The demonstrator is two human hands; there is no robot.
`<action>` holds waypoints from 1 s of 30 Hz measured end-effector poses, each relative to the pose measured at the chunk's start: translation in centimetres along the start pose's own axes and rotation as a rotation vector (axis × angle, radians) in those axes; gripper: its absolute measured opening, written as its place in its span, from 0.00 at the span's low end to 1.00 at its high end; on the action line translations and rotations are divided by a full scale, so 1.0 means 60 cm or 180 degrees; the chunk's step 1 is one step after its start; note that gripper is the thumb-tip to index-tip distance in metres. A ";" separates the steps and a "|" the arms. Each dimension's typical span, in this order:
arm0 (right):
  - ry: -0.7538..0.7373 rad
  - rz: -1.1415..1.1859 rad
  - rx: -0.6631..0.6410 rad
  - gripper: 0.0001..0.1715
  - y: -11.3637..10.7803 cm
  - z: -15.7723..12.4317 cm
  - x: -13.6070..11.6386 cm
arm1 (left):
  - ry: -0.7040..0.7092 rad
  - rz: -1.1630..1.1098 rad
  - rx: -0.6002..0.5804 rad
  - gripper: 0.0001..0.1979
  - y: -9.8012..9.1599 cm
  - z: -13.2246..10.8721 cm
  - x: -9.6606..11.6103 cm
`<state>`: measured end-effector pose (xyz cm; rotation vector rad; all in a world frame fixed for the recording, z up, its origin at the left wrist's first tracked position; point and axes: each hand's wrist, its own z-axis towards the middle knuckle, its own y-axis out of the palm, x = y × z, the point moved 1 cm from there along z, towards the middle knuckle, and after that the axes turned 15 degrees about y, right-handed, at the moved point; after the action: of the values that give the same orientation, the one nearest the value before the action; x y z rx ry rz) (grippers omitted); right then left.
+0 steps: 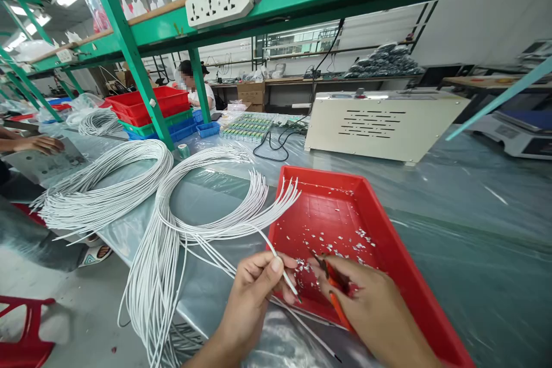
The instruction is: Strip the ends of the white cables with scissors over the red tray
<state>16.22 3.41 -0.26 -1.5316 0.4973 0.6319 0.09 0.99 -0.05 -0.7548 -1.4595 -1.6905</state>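
Note:
My left hand [263, 282] pinches a white cable [290, 283] close to its dark-tipped end, which points down and right over the edge of a red tray [375, 207]. Wrapped in my right hand [366, 293] is a pair of pliers or cutters with orange handles [341, 311]; the dark jaws point up and left, apart from the cable. Small silvery and white scraps [340, 247] lie scattered in the tray. A big coil of white cables [172, 207] spreads to the left, its cut ends resting on the tray's left rim. One loose cable [310, 330] runs below my hands.
Another cable coil [112, 184] lies further left, near a co-worker's hand [43, 144] on a flat panel. A beige metal box [379, 126] stands behind the tray. Green shelf posts [133, 57] rise from the table beside stacked red bins [146, 104]. A red stool [26, 328] stands at lower left.

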 end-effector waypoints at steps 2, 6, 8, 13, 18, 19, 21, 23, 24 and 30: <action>0.0164 -0.0824 0.0520 0.12 -0.015 0.012 0.011 | -0.0135 -0.0081 0.0063 0.10 0.002 0.004 -0.005; 0.0570 -0.1826 0.0788 0.06 -0.034 0.023 0.019 | -0.0376 -0.0288 0.0191 0.10 0.006 0.010 -0.012; 0.0409 -0.1499 0.0821 0.07 -0.035 0.020 0.015 | -0.0441 -0.0408 0.0293 0.10 0.009 0.013 -0.014; -0.0916 0.0333 0.0598 0.07 -0.035 0.001 -0.015 | -0.0685 -0.0744 0.0576 0.12 0.018 0.021 -0.023; -0.2093 0.0236 0.1016 0.16 -0.042 -0.018 -0.035 | -0.0960 -0.1061 0.0852 0.12 0.034 0.021 -0.040; -0.2166 0.0222 0.1090 0.15 -0.042 -0.020 -0.036 | -0.0991 -0.1117 0.0876 0.12 0.038 0.020 -0.043; -0.2172 0.0258 0.1168 0.14 -0.043 -0.023 -0.036 | -0.1009 -0.1165 0.0912 0.13 0.044 0.017 -0.048; -0.2050 0.0341 0.1204 0.13 -0.043 -0.024 -0.034 | -0.1014 -0.1137 0.0954 0.14 0.049 0.015 -0.053; -0.1960 0.0368 0.1209 0.13 -0.043 -0.023 -0.032 | -0.1019 -0.1128 0.0981 0.14 0.051 0.015 -0.055; -0.1493 0.0257 0.1212 0.06 -0.052 -0.012 -0.020 | -0.0907 -0.1073 0.0795 0.13 0.060 0.025 -0.053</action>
<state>17.44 2.78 2.88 -0.9670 0.2975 0.8748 4.78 2.81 -0.53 -0.6578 -2.0486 -1.6437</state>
